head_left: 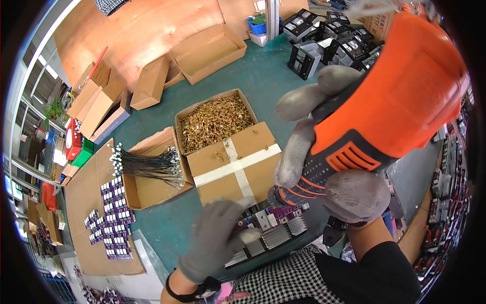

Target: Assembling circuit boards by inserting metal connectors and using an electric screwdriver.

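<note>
Pressing down with my gloved left hand (217,238), fingers spread flat, I steady the purple circuit board with finned heatsinks (273,228) on my lap. Behind it sits the taped cardboard box (235,164). My right hand (324,157) is wrapped tight around the orange power screwdriver (385,106), just above the board.

Green tabletop (263,81): open carton of brass fittings (216,120) at centre; taped carton (235,162) beside it; carton of black cables (152,169) to left; empty cartons (207,50) toward far edge; purple circuit boards (114,213) on cardboard sheet (83,202), left edge.
</note>
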The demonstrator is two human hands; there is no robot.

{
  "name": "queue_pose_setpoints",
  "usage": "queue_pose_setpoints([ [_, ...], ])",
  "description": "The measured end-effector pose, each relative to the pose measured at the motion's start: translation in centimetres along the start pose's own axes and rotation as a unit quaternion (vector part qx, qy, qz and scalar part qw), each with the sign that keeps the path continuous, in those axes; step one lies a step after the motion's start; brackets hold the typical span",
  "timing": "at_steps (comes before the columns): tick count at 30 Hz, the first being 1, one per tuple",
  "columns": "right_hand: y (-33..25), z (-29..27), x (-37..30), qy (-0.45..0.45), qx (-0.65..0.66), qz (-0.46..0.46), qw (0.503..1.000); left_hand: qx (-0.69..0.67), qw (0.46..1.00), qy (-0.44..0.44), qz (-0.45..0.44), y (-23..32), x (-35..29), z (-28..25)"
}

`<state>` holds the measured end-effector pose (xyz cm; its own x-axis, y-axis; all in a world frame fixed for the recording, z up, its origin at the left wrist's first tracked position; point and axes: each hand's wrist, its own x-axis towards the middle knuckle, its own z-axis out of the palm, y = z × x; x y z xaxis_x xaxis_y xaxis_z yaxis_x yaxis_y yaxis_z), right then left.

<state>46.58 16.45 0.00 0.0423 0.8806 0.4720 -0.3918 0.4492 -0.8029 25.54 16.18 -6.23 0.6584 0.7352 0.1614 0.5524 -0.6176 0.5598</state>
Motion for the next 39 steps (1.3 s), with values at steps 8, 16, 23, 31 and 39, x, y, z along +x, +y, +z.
queue_pose_setpoints([
  [8, 6.0, -0.8, 0.8, -0.080, -0.132, 0.007, 0.988, -0.009, 0.994, 0.060, -0.087, -4.7, -0.2, -2.7],
  [16, 5.1, -0.8, 1.9, -0.120, -0.140, -0.030, 0.982, -0.010, 1.000, 0.015, 0.005, -3.9, 2.3, -2.3],
  [23, 0.1, 0.8, 1.9, -0.074, 0.050, -0.054, 0.995, 0.111, 0.990, 0.046, 0.069, -1.2, 2.7, -1.6],
  [31, -0.5, -0.1, 0.8, -0.136, 0.115, -0.140, 0.974, 0.026, 0.996, 0.071, 0.052, -0.2, 1.5, -1.0],
  [39, -1.1, -0.6, -0.1, -0.154, 0.118, -0.144, 0.970, 0.018, 0.998, 0.025, 0.060, 1.0, 1.5, -0.3],
])
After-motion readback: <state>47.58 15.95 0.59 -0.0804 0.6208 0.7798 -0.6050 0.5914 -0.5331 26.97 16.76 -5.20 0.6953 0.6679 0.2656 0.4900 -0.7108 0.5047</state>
